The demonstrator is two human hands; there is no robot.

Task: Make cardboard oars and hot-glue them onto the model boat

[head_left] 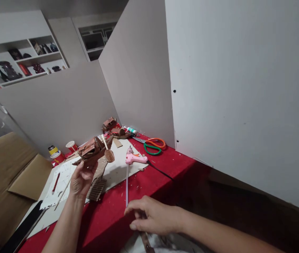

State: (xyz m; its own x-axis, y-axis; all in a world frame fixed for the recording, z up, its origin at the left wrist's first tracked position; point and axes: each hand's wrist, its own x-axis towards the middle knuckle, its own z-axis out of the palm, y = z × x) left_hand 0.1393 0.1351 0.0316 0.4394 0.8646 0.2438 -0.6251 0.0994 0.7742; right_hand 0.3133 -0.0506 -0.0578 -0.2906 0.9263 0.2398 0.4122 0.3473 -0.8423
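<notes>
My left hand (82,177) is closed around the underside of a brown model boat (90,149), raised above the table. The boat has a small roofed cabin, and a brown paddle (109,155) with a pale handle sits at its right end. My right hand (152,214) hovers by the table's front edge, thumb and fingers apart, with nothing seen between them. Beyond it lies a pink glue gun (136,159) with a long pale glue stick (127,182) reaching toward my right fingertips; I cannot tell whether they touch.
Scissors (153,146) with green and orange handles lie near the grey panel. Other brown models (109,123) stand in the back corner. Corrugated cardboard (96,188), a red pen (56,183), paper cups (71,146) and a large cardboard box (4,175) occupy the left side.
</notes>
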